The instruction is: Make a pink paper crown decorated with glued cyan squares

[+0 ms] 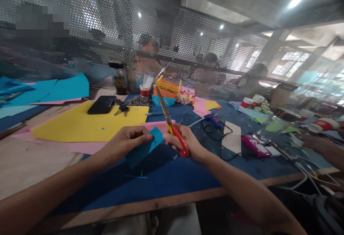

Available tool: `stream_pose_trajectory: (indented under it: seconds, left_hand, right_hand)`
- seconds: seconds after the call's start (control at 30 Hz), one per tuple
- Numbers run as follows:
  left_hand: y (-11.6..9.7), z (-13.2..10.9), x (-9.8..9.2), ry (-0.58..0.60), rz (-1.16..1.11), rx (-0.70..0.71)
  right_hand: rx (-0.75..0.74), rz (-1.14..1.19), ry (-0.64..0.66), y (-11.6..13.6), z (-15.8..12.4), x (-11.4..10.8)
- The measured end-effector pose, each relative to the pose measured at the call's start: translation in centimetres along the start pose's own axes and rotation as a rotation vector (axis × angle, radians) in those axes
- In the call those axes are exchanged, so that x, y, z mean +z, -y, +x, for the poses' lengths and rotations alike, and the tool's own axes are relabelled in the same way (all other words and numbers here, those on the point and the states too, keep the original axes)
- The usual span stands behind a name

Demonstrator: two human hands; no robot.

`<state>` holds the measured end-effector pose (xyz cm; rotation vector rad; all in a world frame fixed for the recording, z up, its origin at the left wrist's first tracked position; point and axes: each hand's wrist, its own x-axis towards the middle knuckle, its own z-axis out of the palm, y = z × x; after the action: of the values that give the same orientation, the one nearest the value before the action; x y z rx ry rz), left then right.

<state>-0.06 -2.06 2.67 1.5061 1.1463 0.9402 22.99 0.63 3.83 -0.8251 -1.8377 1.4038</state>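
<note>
A piece of blue paper is pinched between the thumb and fingers of my left hand, above the blue-topped table. My right hand is wrapped around scissors with red and yellow handles. Their blades point up and away from me and look closed. The thumb of my right hand is close to the paper's right corner; whether it touches, I cannot tell. Beneath my hands lies a strip of pink paper, and a thin blue sliver rests nearer the table's front edge.
Yellow paper at left bears a black phone and keys. Behind stand a jar, a paper cup and folded orange paper. Right are a glue gun with its cord, a pink box and another person's hand.
</note>
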Motion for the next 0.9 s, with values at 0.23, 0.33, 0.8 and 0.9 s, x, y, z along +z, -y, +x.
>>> stream_pose_trajectory:
  seconds: [0.23,0.33,0.8,0.9]
  left_hand:
    - [-0.26,-0.11,0.13,-0.001,-0.001,0.011]
    - [-0.27,-0.13,0.16,-0.006,0.004,0.016]
    - [-0.05,-0.09,0.04,0.001,0.026,0.019]
    - [0.15,0.06,-0.08,0.007,0.016,0.016]
  right_hand:
    - [0.014,0.001,-0.012,0.08,0.03,0.05]
    - [0.020,0.013,-0.007,0.14,0.01,0.05]
    - [0.011,0.008,-0.003,0.12,0.02,0.03]
    - [0.017,0.013,-0.008,0.20,0.01,0.05]
